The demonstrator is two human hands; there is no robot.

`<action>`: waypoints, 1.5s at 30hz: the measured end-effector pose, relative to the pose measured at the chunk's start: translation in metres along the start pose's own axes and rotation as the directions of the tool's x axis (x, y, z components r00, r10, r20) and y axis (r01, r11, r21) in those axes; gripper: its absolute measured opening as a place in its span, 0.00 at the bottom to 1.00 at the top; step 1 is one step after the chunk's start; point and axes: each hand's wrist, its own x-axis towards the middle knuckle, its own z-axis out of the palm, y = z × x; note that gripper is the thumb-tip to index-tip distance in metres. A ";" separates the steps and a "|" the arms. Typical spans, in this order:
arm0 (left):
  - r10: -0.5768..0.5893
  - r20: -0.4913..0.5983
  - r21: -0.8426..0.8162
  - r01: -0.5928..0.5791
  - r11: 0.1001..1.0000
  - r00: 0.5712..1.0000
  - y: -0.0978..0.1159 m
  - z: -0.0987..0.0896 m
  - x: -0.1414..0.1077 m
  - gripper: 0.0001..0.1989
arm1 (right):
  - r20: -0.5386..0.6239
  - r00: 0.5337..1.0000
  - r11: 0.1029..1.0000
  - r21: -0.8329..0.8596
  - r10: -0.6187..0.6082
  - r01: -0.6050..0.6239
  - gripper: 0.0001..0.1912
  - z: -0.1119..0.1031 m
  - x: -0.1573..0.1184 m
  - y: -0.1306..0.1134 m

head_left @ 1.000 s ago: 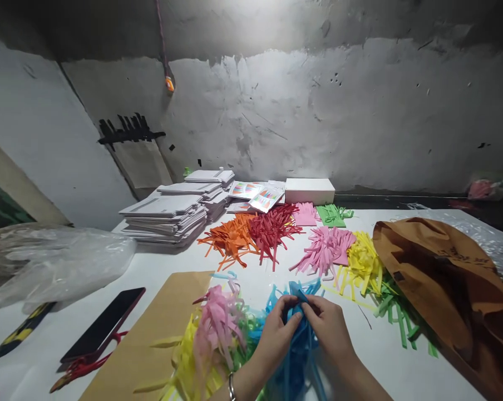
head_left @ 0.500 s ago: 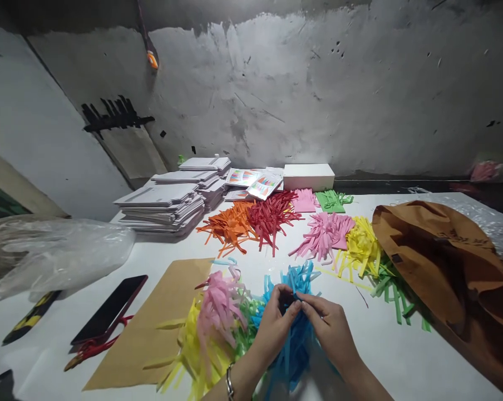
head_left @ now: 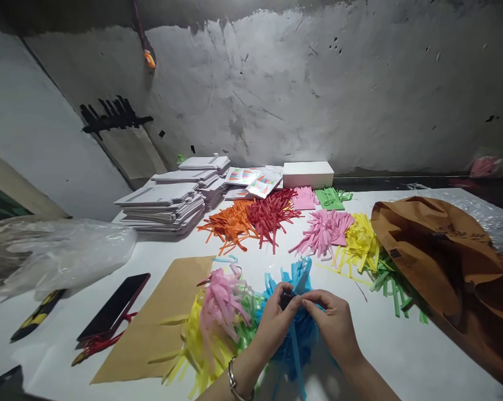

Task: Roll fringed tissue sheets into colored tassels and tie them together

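Both of my hands meet over a bundle of blue fringed paper strips (head_left: 295,345) at the front middle of the table. My left hand (head_left: 279,317), a metal bracelet on its wrist, pinches a piece of the blue fringe. My right hand (head_left: 333,320) pinches the same piece from the other side, the fingertips of both nearly touching. What lies right between the fingertips is partly hidden. Blue strips stick up behind the fingers and hang below them. Left of my left hand lie pink fringe (head_left: 221,303), yellow fringe (head_left: 207,345) and green fringe (head_left: 247,320).
Orange fringe (head_left: 230,223), red fringe (head_left: 274,217), pink fringe (head_left: 322,231) and yellow fringe (head_left: 362,239) lie farther back. White packets (head_left: 159,206) are stacked at left. A phone (head_left: 113,306), scissors (head_left: 97,345) and brown paper (head_left: 151,328) lie left; a brown cloth (head_left: 439,250) right.
My fingers have shifted slightly on the blue fringe. A blue piece now stands up between them, and a long strip hangs below. The view has moved a little.
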 end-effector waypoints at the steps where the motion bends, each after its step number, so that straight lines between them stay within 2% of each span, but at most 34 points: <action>1: 0.000 0.006 0.007 0.000 1.000 1.000 0.000 0.000 0.001 0.22 | -0.002 1.000 0.999 0.024 0.022 -0.022 0.10 0.000 0.001 0.001; 6: 0.011 0.016 0.044 -0.011 0.999 1.000 -0.002 0.000 0.004 0.18 | 0.006 0.994 0.985 0.134 0.107 -0.107 0.12 0.000 0.006 0.006; 11: 0.025 0.033 0.105 -0.028 0.994 0.999 0.003 -0.001 0.008 0.15 | 0.137 0.983 0.976 0.166 0.118 -0.141 0.17 -0.007 0.011 0.006; 16: 0.045 0.033 0.200 -0.051 0.979 0.998 0.006 -0.003 0.012 0.14 | 0.185 0.983 0.998 0.051 0.022 -0.032 0.13 -0.016 0.011 -0.001; 23: 0.088 0.057 0.285 -0.100 0.953 0.995 0.008 -0.002 0.010 0.14 | 0.152 0.983 0.982 -0.139 -0.106 0.128 0.10 -0.017 0.009 0.003; 26: 0.082 0.069 0.296 -0.099 0.950 0.994 0.009 -0.002 0.009 0.14 | 0.173 0.962 0.951 -0.192 -0.210 0.243 0.06 -0.018 0.009 0.003; 31: 0.079 0.078 0.295 -0.098 0.951 0.994 0.009 -0.002 0.010 0.14 | 0.258 0.920 0.892 -0.272 -0.295 0.362 0.10 -0.019 0.003 -0.004; 34: 0.080 0.082 0.284 -0.100 0.954 0.993 0.008 -0.001 0.010 0.14 | 0.225 0.933 0.874 -0.342 -0.281 0.345 0.06 -0.014 -0.004 -0.004; 37: 0.078 0.091 0.268 -0.100 0.958 0.993 0.005 0.001 0.008 0.13 | 0.153 0.953 0.873 -0.384 -0.262 0.302 0.10 -0.007 -0.008 0.001; 40: 0.080 0.094 0.258 -0.102 0.961 0.992 0.004 0.001 0.006 0.13 | 0.110 0.963 0.890 -0.368 -0.245 0.268 0.13 -0.003 -0.009 0.005; 45: 0.091 0.099 0.242 -0.113 0.964 0.991 0.004 0.000 0.005 0.14 | 0.081 0.978 0.936 -0.282 -0.194 0.209 0.11 -0.004 -0.008 0.004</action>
